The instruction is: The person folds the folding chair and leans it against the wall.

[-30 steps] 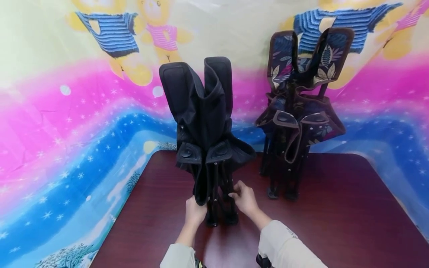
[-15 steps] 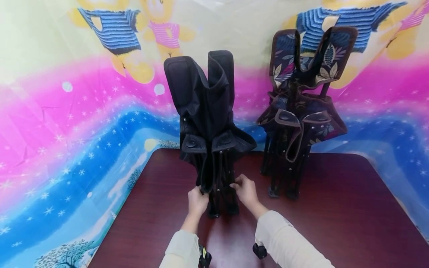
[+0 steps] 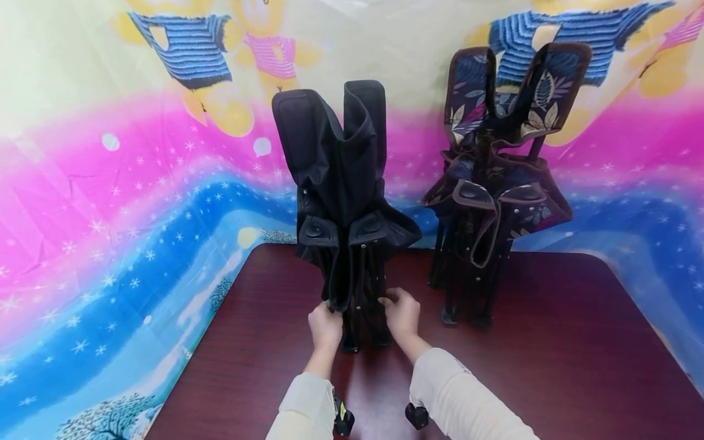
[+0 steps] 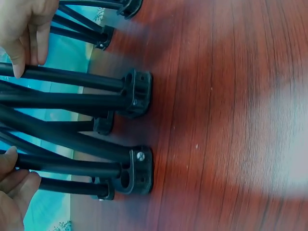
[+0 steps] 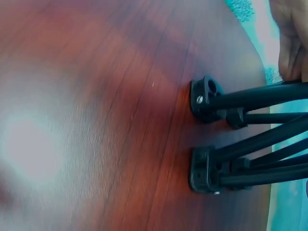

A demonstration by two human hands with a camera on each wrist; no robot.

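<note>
A folded black camping chair (image 3: 343, 165) stands upright on its feet on the dark red table (image 3: 247, 373). Low on its left side, my left hand (image 3: 326, 327) pinches a black leg tube. My right hand (image 3: 403, 311) holds a tube on the opposite side at about the same height. From the left wrist view, thumb and fingers of the left hand (image 4: 14, 192) close round one tube, while the right hand's fingers bend over another tube (image 4: 72, 77). Plastic feet (image 4: 139, 171) with round holes sit at the tube ends. In the right wrist view the right hand is almost wholly hidden.
To the right, a second folded chair (image 3: 506, 183) in dark leaf-patterned fabric with brown edging stands near the table's back edge. Behind the table hangs a colourful printed cloth (image 3: 154, 146) with bears. Black wrist devices (image 3: 417, 417) hang under both sleeves.
The black chair has shifted slightly back and to the right, away from me, with both hands on its tubes. The patterned chair has stayed in place.
</note>
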